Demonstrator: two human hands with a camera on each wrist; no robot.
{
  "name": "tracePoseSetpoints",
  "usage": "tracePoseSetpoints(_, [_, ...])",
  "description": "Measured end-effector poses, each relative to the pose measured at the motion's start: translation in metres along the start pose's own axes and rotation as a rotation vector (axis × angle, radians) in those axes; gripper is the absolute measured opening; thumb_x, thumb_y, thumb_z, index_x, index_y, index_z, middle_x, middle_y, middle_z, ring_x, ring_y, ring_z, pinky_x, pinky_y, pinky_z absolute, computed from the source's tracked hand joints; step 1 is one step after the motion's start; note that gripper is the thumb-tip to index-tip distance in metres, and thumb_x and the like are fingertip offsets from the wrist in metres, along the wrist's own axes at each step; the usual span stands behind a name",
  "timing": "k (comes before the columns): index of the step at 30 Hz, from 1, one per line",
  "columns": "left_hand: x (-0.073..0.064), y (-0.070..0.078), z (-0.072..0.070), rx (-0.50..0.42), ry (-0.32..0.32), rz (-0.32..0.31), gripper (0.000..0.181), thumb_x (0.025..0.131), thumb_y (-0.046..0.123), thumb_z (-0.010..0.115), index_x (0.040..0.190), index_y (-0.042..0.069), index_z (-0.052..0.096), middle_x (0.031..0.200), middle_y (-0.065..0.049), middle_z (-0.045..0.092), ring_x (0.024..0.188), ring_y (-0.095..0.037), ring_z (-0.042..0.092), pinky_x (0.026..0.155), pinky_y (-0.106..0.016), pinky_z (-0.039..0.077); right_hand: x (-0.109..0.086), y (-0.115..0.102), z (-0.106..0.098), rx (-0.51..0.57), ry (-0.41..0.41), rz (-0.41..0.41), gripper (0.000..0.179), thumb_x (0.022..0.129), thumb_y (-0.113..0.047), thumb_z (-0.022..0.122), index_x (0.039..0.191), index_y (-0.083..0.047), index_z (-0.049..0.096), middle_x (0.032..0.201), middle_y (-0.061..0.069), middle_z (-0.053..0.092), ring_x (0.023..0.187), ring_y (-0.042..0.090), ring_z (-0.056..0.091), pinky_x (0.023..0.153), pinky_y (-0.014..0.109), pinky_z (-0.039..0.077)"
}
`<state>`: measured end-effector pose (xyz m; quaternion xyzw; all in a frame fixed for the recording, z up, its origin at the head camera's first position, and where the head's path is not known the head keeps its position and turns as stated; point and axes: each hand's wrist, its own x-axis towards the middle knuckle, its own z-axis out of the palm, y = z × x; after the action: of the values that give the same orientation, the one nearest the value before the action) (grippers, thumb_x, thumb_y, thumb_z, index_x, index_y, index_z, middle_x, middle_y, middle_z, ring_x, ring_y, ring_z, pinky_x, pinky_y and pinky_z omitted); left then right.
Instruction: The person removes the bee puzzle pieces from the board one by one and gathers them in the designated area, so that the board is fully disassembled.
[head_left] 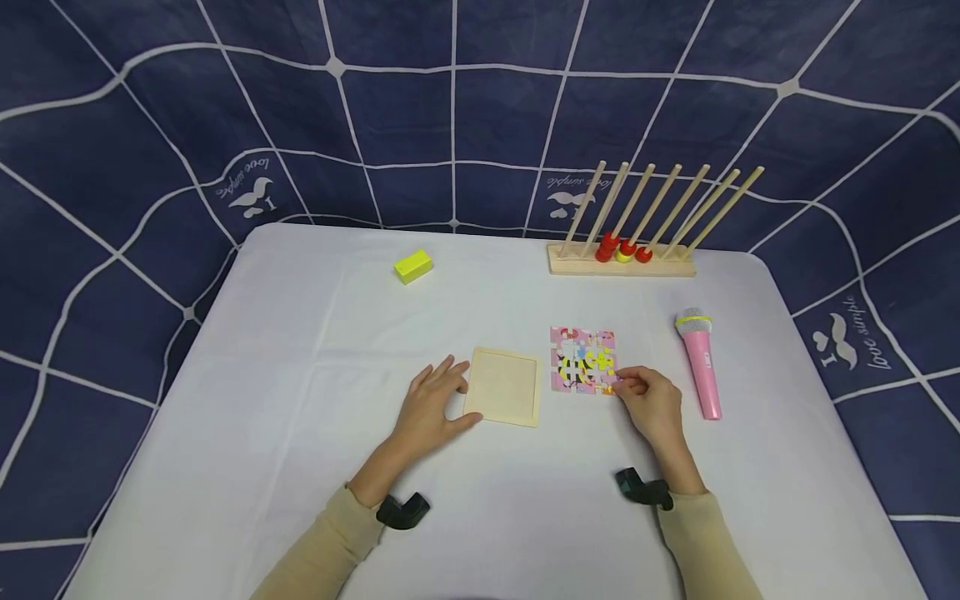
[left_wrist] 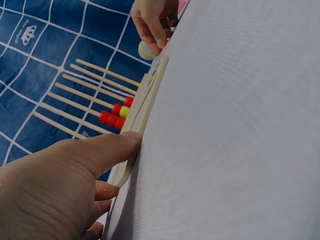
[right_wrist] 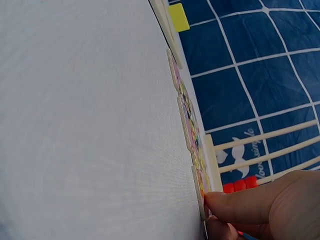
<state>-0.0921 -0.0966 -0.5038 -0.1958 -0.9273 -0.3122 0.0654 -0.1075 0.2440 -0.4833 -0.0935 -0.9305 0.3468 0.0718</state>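
A shallow square wooden tray (head_left: 501, 386) lies on the white tabletop. My left hand (head_left: 431, 407) is at its left side, fingers spread, with the thumb touching the near left corner and a fingertip by the left edge. In the left wrist view, the thumb of the left hand (left_wrist: 75, 175) rests along the tray's edge (left_wrist: 150, 95). Right of the tray lies a pink jigsaw puzzle (head_left: 573, 362) with a yellow and black picture. My right hand (head_left: 651, 404) pinches a puzzle piece (right_wrist: 201, 192) at its near right corner between thumb and curled fingers.
A wooden counting rack (head_left: 622, 265) with upright rods and several red and yellow beads stands at the back right. To the right lies a pink toy microphone (head_left: 701, 367). A yellow block (head_left: 413, 267) sits toward the back, left of centre. Dark blue checked cloth (head_left: 397, 108) hangs around the table.
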Motion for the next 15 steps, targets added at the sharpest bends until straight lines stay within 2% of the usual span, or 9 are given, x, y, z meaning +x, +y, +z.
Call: tracePoseSetpoints(15, [-0.0060,-0.0013,-0.0051,-0.012,0.001,-0.011,0.038,0.075,0.034,0.084,0.091,0.012,0.058,0.140,-0.010,0.058,0.139,-0.033,0.044,0.112,-0.058,0.031,-0.0037,-0.0035,0.0042,-0.007,0.024,-0.060,0.008,0.084,-0.002,0.072,0.092,-0.001,0.073,0.079,0.012,0.064,0.069,0.017,0.052,0.059,0.019,0.037])
